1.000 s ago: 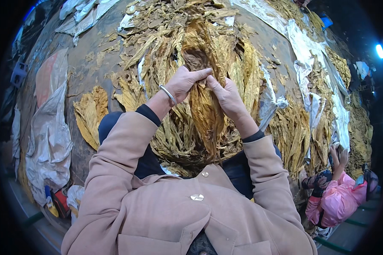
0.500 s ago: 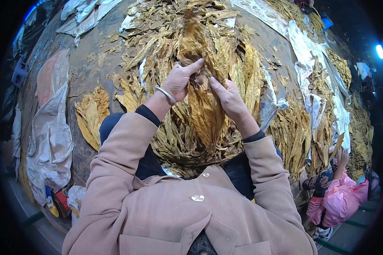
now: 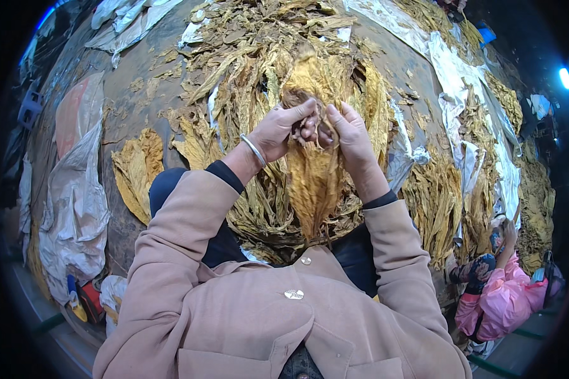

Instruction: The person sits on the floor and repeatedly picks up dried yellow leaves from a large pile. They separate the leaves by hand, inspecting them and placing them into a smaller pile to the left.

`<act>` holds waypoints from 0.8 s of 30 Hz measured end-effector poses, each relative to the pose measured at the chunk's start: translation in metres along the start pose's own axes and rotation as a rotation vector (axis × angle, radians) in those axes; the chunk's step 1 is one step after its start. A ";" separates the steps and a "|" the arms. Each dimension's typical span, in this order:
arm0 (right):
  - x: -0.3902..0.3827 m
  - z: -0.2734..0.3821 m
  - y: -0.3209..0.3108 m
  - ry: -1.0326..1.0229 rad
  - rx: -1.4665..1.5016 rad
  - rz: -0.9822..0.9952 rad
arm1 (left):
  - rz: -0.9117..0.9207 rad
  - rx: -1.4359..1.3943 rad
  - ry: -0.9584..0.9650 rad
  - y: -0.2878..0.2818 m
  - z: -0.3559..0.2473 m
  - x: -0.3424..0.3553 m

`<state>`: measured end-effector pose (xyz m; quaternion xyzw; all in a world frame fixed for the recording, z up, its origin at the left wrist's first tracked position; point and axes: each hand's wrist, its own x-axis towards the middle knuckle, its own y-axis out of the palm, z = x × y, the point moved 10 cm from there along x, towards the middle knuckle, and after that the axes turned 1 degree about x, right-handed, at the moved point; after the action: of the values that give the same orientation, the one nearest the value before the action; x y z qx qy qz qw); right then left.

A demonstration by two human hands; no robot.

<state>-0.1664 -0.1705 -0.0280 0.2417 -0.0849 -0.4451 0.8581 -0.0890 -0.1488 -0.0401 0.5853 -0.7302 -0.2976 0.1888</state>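
A large dried golden-brown leaf (image 3: pixel 314 183), like a tobacco leaf, hangs stretched out between my hands above a heap of dried leaves (image 3: pixel 253 196). Bent around the leaf's left edge, my left hand (image 3: pixel 286 126) has its thumb on top and wears a silver bangle on its wrist. On the opposite edge, my right hand (image 3: pixel 351 136) pinches the leaf, thumb up. Between the thumbs the leaf is torn or gapped, and some of my fingertips show through there. The leaf's upper end is blurred.
A separate yellow leaf (image 3: pixel 136 170) lies to my left, near white sacking (image 3: pixel 76 215). Another leaf pile (image 3: pixel 433 202) is at my right, bordered by white plastic sheeting (image 3: pixel 446 69). A person in pink (image 3: pixel 509 294) sits at the lower right among leaves.
Both hands have come slightly down and to the right with the leaf, which now lies more spread out and flat. At the far right, the other person's hand has shifted.
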 end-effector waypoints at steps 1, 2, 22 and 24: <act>-0.001 0.004 0.001 -0.035 -0.096 -0.063 | -0.080 -0.005 -0.015 -0.009 0.001 0.000; 0.000 0.007 0.000 -0.100 -0.215 -0.057 | -0.156 -0.008 -0.030 -0.013 -0.001 -0.002; 0.016 0.003 -0.066 0.059 -0.190 -0.369 | -0.021 0.252 0.043 0.016 -0.010 -0.008; 0.017 0.008 -0.080 0.002 -0.157 -0.431 | -0.216 0.123 0.217 -0.014 -0.037 -0.005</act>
<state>-0.2173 -0.2258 -0.0615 0.1873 0.0043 -0.6230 0.7594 -0.0540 -0.1541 -0.0209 0.6995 -0.6554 -0.2059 0.1971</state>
